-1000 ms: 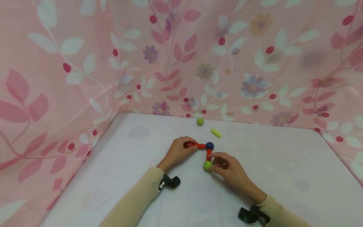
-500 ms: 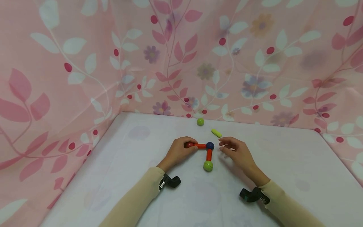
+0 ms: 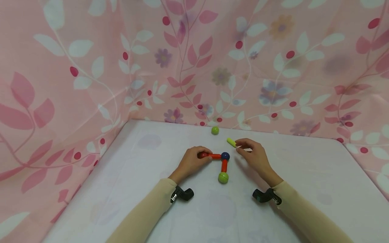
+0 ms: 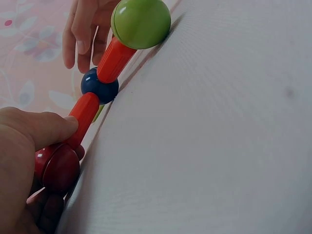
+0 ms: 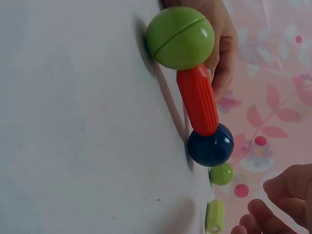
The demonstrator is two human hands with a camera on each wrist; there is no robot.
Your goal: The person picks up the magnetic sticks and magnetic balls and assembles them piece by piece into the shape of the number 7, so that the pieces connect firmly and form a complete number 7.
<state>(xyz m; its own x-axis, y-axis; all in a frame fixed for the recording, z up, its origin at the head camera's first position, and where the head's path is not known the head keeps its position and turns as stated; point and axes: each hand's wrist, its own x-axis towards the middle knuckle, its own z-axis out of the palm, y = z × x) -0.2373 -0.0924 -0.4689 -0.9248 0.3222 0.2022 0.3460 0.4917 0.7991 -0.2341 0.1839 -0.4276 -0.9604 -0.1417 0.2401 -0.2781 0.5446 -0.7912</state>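
Observation:
My left hand grips the dark red ball and pinches the red rod joined to it. That rod runs to a blue ball, from which a second red rod leads toward me to a green ball. The joined pieces lie on the table. Over the near end of a yellow-green rod, my right hand hovers with its thumb and fingers apart. In the right wrist view, that rod lies apart from the fingertips, and nothing is held there.
A loose green ball sits near the far edge of the white table. Pink floral cloth hangs behind the table and along its left side. Each wrist wears a black camera, such as the left one.
My right hand has let go of the near green ball and moved away from me to the yellow-green rod. The left hand keeps its hold, and the joined pieces stay in place.

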